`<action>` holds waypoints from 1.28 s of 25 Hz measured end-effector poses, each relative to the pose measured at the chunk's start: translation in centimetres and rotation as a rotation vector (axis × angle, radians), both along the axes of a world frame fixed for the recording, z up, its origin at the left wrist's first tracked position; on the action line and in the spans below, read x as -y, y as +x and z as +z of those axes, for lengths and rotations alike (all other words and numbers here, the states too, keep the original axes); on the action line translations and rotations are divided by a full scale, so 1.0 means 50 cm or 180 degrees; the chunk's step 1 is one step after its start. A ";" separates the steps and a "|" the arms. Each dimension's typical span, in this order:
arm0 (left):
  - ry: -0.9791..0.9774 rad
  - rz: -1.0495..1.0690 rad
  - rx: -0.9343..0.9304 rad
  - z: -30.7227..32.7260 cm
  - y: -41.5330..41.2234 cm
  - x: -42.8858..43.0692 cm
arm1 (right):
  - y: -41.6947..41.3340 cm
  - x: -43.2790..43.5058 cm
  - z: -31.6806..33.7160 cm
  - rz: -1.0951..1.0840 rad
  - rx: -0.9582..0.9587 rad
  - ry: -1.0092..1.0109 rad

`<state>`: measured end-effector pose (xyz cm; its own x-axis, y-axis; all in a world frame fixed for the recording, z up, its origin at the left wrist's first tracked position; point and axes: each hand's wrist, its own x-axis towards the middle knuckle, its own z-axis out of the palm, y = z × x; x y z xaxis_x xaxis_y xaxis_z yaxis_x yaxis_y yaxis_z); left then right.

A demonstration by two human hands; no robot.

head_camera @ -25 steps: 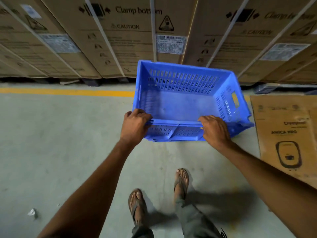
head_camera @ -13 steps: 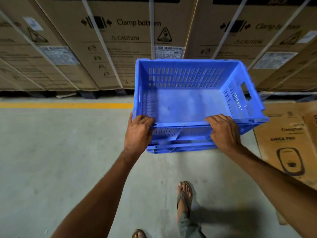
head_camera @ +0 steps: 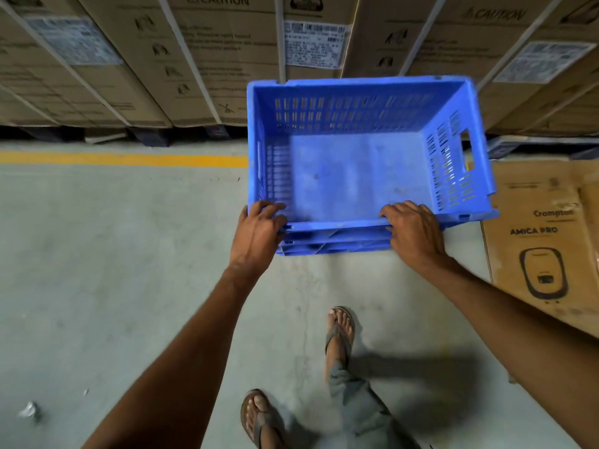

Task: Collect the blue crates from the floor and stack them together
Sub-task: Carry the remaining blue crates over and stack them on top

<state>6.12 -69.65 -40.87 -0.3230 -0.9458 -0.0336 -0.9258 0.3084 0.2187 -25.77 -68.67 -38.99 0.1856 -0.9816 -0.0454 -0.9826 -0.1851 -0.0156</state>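
An empty blue crate (head_camera: 356, 170) with slotted walls and a handle cut-out on its right side hangs in front of me above the concrete floor. My left hand (head_camera: 257, 233) grips the near rim at its left corner. My right hand (head_camera: 415, 234) grips the same rim toward the right. The crate's bottom is bare, and its underside is hidden.
Tall strapped cardboard boxes (head_camera: 201, 59) line the far side behind a yellow floor line (head_camera: 123, 159). A flattened cardboard carton (head_camera: 544, 241) lies on the floor at the right. My sandalled feet (head_camera: 338, 332) are below, and a paper scrap (head_camera: 29, 409) lies at the lower left.
The crate has risen and come level in both hands, closer to the boxes. My feet have stepped forward. Both grips are unchanged.
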 end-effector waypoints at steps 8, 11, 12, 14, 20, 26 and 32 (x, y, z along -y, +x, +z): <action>0.0200 -0.0322 -0.0311 0.001 0.028 -0.007 | 0.097 -0.047 0.011 0.0035 -0.0068 0.0247; -0.0252 -0.0597 -0.0928 -0.019 0.062 0.000 | 0.197 -0.050 -0.013 0.0236 0.0329 0.0121; -0.0543 -0.0379 -0.1335 -0.035 0.078 -0.016 | 0.218 -0.050 -0.024 0.0118 0.0329 -0.0084; -0.0721 0.0410 -0.2180 -0.093 0.100 -0.067 | 0.234 -0.053 -0.055 -0.0149 0.0236 -0.0647; -0.0041 0.0865 -0.3535 -0.326 0.078 -0.130 | 0.234 -0.059 -0.148 -0.0198 0.0343 -0.1987; -0.1218 0.1388 -0.3739 -0.497 0.015 -0.105 | 0.233 -0.032 -0.224 -0.0092 0.0530 -0.2747; -0.1224 0.1236 -0.4196 -0.510 0.010 -0.099 | 0.248 -0.067 -0.379 -0.0512 0.0912 -0.3123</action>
